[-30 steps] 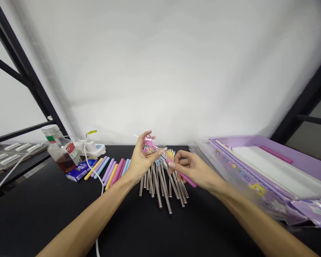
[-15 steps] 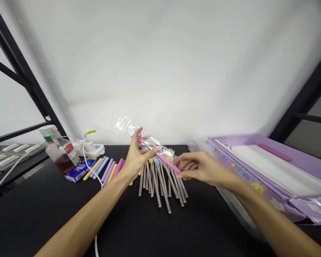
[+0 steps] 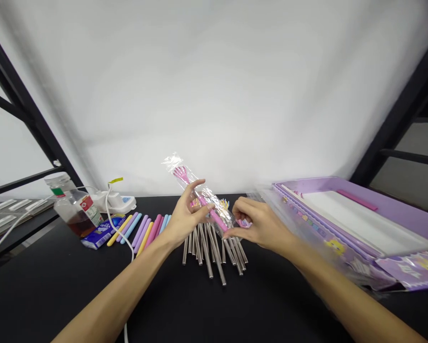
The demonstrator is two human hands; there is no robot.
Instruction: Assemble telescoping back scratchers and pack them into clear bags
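Observation:
A pink back scratcher point(image 3: 218, 220) lies slantwise in a clear plastic sleeve point(image 3: 173, 161), its claw-shaped head up at the left. My left hand point(image 3: 185, 215) is closed around the middle of the sleeved scratcher, thumb on top. At the lower end, my right hand point(image 3: 262, 221) pinches the sleeve near the handle's tip, thumb and fingers close together. Just beneath both hands is a pile of back scratchers with metal rods point(image 3: 217, 259), their coloured claw heads pointing toward the wall and partly hidden.
Left of the pile lie several coloured handles point(image 3: 141, 234), crossed by a white cable point(image 3: 118, 227). Beyond them are a blue packet point(image 3: 98, 234), a bottle of brown liquid point(image 3: 76, 209) and a power strip point(image 3: 124, 204). A purple box point(image 3: 389, 214) stands right, beside clear plastic bags point(image 3: 271, 202).
The scratcher has slid deeper into the sleeve; its head now shows beyond my left hand. My right hand has moved from the bare handle end to the sleeve's lower end.

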